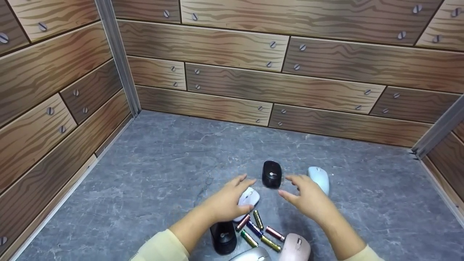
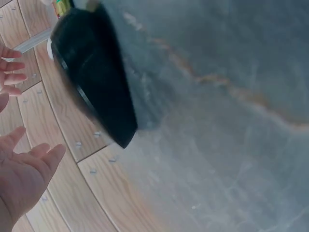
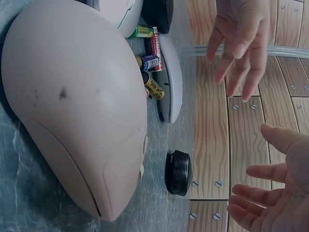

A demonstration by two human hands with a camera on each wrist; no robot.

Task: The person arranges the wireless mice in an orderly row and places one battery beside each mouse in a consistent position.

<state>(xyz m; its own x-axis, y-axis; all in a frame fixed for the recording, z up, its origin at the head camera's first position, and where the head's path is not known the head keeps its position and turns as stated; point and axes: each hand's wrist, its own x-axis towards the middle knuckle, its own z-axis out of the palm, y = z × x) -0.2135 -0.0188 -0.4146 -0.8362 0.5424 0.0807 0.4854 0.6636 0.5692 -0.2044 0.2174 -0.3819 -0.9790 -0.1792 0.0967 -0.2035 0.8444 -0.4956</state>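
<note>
My left hand (image 1: 230,201) hovers over a white mouse (image 1: 250,197), partly covering it, with thumb and fingers spread. Opposite it, my right hand (image 1: 308,197) is held with its fingers apart and nothing between them. A black mouse (image 1: 272,174) lies just beyond the gap between both hands. Partly hidden behind the right hand is a light blue mouse (image 1: 319,177). In the right wrist view, the right hand (image 3: 275,188) and the left hand (image 3: 244,48) face each other in the air, both empty.
Several coloured batteries (image 1: 256,230) lie scattered below the hands. Around them are a second black mouse (image 1: 223,239), a pink mouse (image 1: 295,248) and a silver mouse (image 1: 253,255), cut by the frame edge. Wood-patterned walls (image 1: 224,79) enclose the grey tabletop (image 1: 174,152).
</note>
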